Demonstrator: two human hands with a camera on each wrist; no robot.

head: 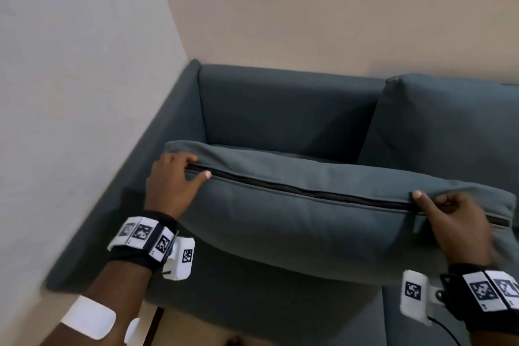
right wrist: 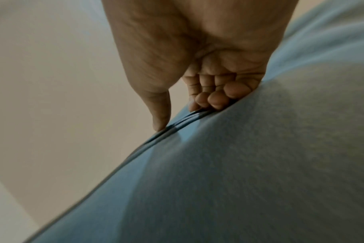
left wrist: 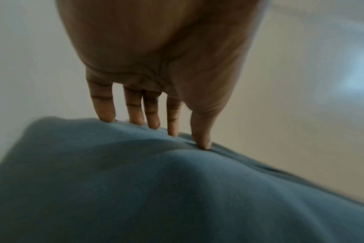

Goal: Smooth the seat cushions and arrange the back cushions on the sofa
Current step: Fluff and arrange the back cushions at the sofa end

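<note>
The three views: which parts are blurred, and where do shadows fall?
Head view: the wall at the left edge and the right hand are smeared by motion; the held cushion is sharp, with a dark shadow on the sofa beneath it. Left wrist view: soft overall, the left hand dim, a pale glare patch at right. Right wrist view: the cushion fabric is streaked by blur.

Soft, dim indoor light, no glare — a shadow lies under the lifted cushion (head: 323,213). The head view smears at its lower edges; both wrist views are blurred and grainy.
</note>
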